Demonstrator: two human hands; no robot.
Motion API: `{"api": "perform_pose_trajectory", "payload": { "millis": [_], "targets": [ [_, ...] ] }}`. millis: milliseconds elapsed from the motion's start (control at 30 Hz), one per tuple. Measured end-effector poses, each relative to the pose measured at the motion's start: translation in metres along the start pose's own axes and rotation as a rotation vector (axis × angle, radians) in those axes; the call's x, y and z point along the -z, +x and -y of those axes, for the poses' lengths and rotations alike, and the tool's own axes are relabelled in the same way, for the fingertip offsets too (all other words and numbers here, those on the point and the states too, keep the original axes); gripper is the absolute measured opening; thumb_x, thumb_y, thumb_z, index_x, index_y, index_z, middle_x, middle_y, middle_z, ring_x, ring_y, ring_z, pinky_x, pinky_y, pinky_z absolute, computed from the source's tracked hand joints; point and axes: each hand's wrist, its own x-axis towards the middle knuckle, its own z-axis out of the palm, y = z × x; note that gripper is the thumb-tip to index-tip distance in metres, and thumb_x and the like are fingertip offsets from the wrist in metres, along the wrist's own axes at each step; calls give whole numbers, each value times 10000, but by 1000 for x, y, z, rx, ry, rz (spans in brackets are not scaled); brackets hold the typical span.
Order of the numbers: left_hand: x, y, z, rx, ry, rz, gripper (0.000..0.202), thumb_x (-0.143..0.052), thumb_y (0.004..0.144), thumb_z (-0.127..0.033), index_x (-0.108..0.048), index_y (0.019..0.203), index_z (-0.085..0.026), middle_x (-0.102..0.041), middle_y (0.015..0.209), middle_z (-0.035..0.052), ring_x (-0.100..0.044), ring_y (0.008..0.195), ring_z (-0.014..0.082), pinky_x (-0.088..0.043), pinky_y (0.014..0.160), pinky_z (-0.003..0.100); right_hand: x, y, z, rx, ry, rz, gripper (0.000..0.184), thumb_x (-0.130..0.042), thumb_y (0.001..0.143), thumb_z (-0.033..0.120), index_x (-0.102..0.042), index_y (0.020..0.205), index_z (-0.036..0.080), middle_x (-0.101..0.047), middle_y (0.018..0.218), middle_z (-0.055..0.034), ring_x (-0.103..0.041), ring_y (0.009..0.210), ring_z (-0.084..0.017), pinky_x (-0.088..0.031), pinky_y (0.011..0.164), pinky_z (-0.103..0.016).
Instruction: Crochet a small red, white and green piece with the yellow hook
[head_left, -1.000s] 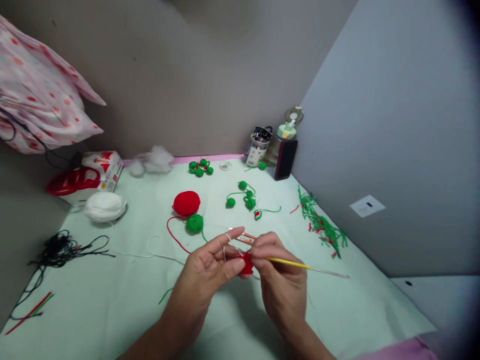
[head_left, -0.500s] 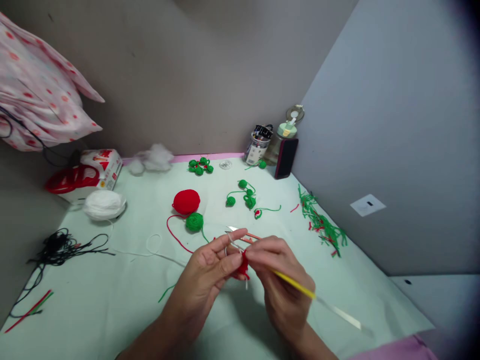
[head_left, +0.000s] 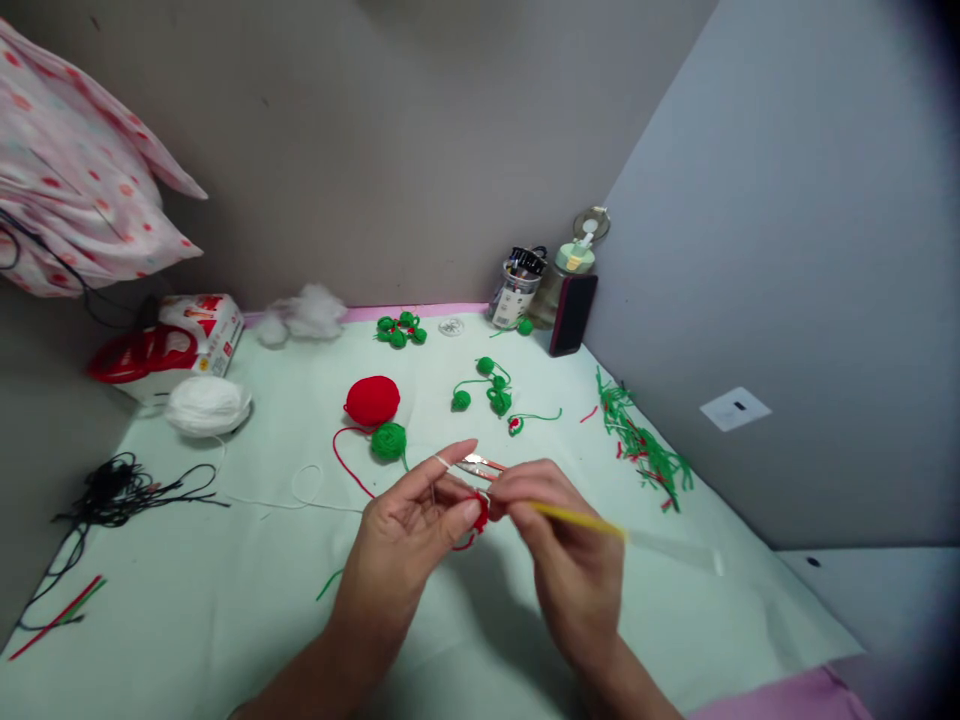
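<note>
Between the thumb and fingers of my left hand (head_left: 409, 530) is a small red crochet piece (head_left: 480, 512). White yarn (head_left: 442, 462) loops over the raised index finger of that hand. My right hand (head_left: 574, 545) grips a crochet hook (head_left: 581, 517) with a yellow handle, its long pale end blurred at the right. The hook's tip meets the red piece, partly hidden by my fingers. Just behind my hands lie small scissors (head_left: 487, 466) with orange handles. A red yarn ball (head_left: 373, 401) and a green yarn ball (head_left: 388, 441) sit beyond my left hand.
A white yarn ball (head_left: 208, 406) and black cords (head_left: 120, 492) lie at left. Several green crocheted pieces (head_left: 499, 400) are spread mid-table. Green and red yarn scraps (head_left: 645, 450) line the right wall. A phone (head_left: 574, 315), pen jar (head_left: 515, 292) and bottle (head_left: 576, 258) stand at the back.
The hook has swung to a flatter angle as my right hand turned. My left index finger has risen, and the red piece has shifted slightly up and left.
</note>
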Motion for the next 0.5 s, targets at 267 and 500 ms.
{"api": "perform_pose_trajectory", "payload": {
  "millis": [267, 500],
  "targets": [
    [-1, 5, -3, 220, -206, 49, 345, -915, 773, -279, -853, 1100, -189, -707, 812, 24, -582, 741, 105, -502, 760, 230, 6, 0, -2, 86, -12, -82, 251, -604, 1010, 132, -792, 1084, 281, -735, 901, -39, -669, 815, -183, -549, 707, -331],
    [-1, 1, 0, 106, -56, 56, 366, -901, 792, -292, -834, 1152, -274, -728, 835, 6, -626, 846, 147, -483, 881, 284, 2, 3, -7, -173, 285, -41, 136, -708, 978, 324, -819, 948, 251, -696, 831, -41, -640, 749, -179, -524, 660, -321]
  ]
}}
